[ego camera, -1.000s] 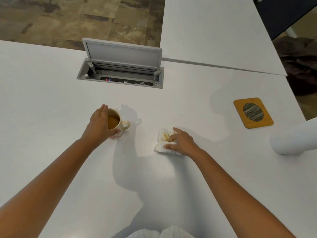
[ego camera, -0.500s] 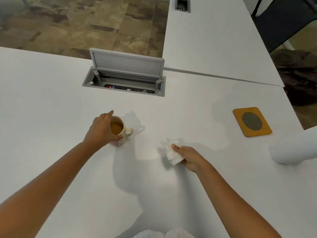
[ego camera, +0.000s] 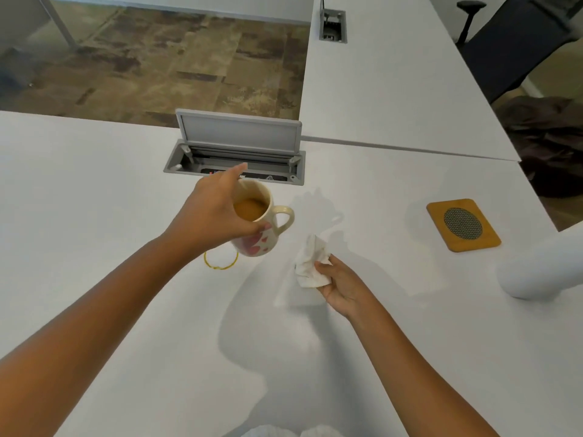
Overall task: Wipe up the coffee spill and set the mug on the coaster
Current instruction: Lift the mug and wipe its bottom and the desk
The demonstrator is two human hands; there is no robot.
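A: What does the left hand (ego camera: 214, 212) do?

B: It grips the mug (ego camera: 257, 225) from above and from its left side, with the fingers curled round the rim and the wall. The mug is in the air above the white table (ego camera: 94, 216), tilted a little, and its handle points to the right. It is cream with red hearts, and there is brown coffee inside.

A: And under the mug?

B: On the table, just below and a little left of it, there is a thin coffee ring (ego camera: 220, 261), yellow-brown. It lies partly hidden behind the hand and the mug.

A: The right hand (ego camera: 337, 283)?

B: It holds a crumpled white paper towel (ego camera: 310, 263) with its fingers closed around it. The towel has light brown stains and it is lifted off the table, to the right of the mug.

A: Where is the coaster (ego camera: 463, 224)?

B: It lies flat on the table far to the right, well apart from the mug. It is wooden with a dark round mesh in the middle.

A: Other things?

B: An open grey cable box (ego camera: 235, 152) is set in the table behind the mug, and a white roll (ego camera: 542, 266) lies at the right edge.
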